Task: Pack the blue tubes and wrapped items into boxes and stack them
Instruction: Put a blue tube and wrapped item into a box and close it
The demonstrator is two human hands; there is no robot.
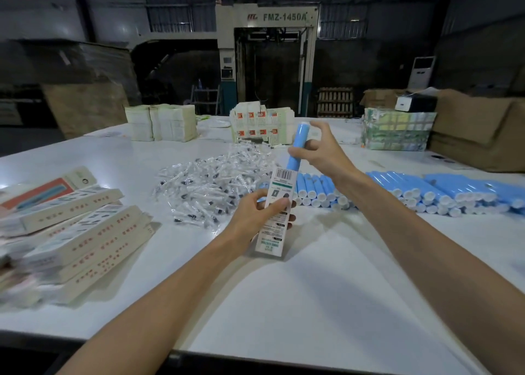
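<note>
Left hand (262, 210) grips the carton (277, 212); right hand (319, 150) pinches a blue tube (297, 144) half-inserted. Next: push it home.

blue tube (298, 141) — lower end hidden inside the box (277, 212) | my left hand (255, 212): fingers mostly behind the box, only tips show | box print too small for me to read | packed boxes (71, 232) blurred, cut off at left edge | loose tubes (426, 193) run off right edge | wrapped items (210, 187) — contents too small to tell
</note>
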